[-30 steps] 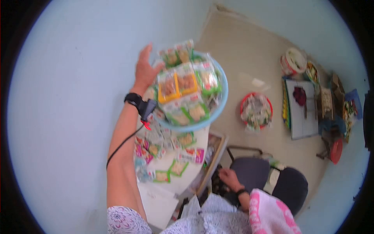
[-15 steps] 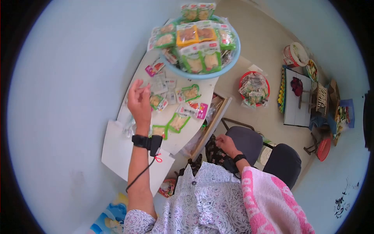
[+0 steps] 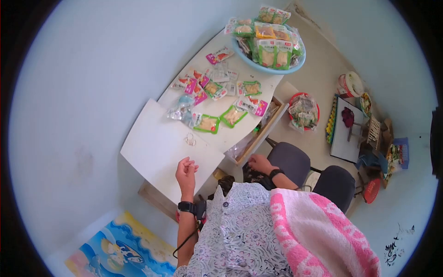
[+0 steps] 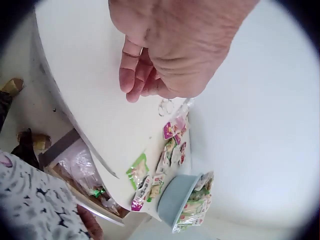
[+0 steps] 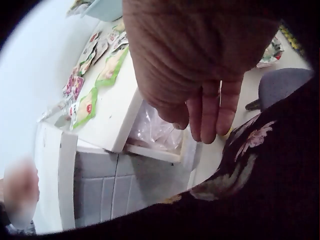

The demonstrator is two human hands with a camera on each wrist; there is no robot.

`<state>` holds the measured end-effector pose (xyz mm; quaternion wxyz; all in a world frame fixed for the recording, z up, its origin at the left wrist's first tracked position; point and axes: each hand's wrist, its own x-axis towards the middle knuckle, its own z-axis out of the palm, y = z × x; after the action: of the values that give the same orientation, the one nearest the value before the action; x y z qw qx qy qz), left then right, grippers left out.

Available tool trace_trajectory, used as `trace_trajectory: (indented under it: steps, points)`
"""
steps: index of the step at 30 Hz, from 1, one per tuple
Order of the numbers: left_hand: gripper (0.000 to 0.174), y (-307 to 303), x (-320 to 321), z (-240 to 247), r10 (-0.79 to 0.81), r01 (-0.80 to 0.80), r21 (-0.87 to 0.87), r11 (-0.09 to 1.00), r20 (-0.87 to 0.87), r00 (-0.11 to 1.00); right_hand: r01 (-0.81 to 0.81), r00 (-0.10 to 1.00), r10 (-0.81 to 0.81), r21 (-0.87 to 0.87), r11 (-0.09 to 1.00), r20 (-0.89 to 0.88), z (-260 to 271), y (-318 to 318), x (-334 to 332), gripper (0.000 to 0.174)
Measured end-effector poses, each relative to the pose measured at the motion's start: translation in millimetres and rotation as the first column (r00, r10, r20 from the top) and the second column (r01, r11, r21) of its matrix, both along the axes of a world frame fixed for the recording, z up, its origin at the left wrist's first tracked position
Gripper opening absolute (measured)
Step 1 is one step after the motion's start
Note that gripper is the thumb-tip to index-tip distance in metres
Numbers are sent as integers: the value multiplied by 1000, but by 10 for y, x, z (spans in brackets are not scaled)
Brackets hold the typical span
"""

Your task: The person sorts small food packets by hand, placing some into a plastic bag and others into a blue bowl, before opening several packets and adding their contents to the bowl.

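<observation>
My left hand hovers over the near end of the white table, fingers loosely curled with nothing in them. Beyond its fingertips lie a few thin rings. My right hand hangs relaxed by my lap, beside the pulled-out drawer; its fingers point downward and hold nothing in the right wrist view. Several small sealed food packets, such as a green-edged one and a purple-ended one, are scattered over the table. At its far end stands a light blue basin, heaped with packets.
A dark chair stands right of the drawer. On the floor are a red basket of packets and a white bucket. Clear plastic bags lie inside the drawer. A wall borders the table's left side; a blue picture is below.
My left hand has drawn back from beside the basin, across the packets, to the table's near end. The view has shifted, with the basin now farther up and right. My right hand stays low.
</observation>
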<state>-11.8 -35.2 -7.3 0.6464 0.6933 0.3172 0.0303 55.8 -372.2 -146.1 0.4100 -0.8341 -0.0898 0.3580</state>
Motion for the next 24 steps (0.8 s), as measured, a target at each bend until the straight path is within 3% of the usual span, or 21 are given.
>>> trace_trajectory:
  steps: [7, 10, 13, 16, 19, 22, 24]
  points:
    - [30, 302, -595, -174, -73, 70, -39, 997, -94, 993, -21, 994, 31, -93, 995, 103, 165, 493, -116, 21]
    - [29, 417, -715, -187, -70, 66, -43, 997, -114, 991, 205, 978, -206, -104, 973, -7, -44, 653, -148, 20]
    - [29, 500, -779, -164, -65, 62, -24, 998, -143, 988, 467, 861, -457, -10, 884, -223, -172, 736, -70, 26]
    - [29, 523, -828, -104, -61, 60, -9, 998, -176, 982, 481, 873, -474, -40, 876, 113, -241, 849, -11, 37]
    - [28, 511, -885, -92, -62, 59, -22, 998, -201, 978, 442, 881, -359, -268, 856, 309, -94, 1022, 52, 48]
    - [26, 509, -938, -60, -68, 62, -33, 997, -228, 971, 408, 893, -313, -288, 866, 323, -42, 1132, 119, 49]
    - [25, 497, -930, -45, -71, 63, -40, 997, -242, 968, 438, 894, -377, -298, 848, 242, -222, 1153, 211, 42]
